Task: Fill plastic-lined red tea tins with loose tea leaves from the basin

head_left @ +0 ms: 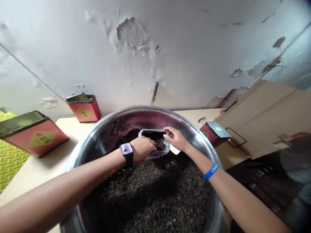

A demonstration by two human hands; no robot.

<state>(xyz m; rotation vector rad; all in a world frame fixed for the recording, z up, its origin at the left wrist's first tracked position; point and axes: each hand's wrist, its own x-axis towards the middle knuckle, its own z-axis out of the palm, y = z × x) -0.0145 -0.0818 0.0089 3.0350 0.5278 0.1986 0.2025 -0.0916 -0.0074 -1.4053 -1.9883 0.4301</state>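
A clear plastic bag [156, 155] with a squared opening sits on dark loose tea leaves [167, 194] inside a large metal basin. Tea leaves also lie within the bag. My left hand [142, 149], with a watch on its wrist, curls over the bag's near left rim, its fingertips partly hidden in the opening. At the right corner, my right hand [178, 139] pinches the bag's edge between thumb and fingers. Below that hand shows a pale flat piece [174, 149], its kind unclear.
The wide metal basin [97, 124] stands on a pale table [50, 163]. Two red tins [45, 137] are at left, one farther back. Another red tin [213, 134] and eyeglasses [202, 120] are at right, near a large cardboard box [257, 119]. Peeling wall rises behind.
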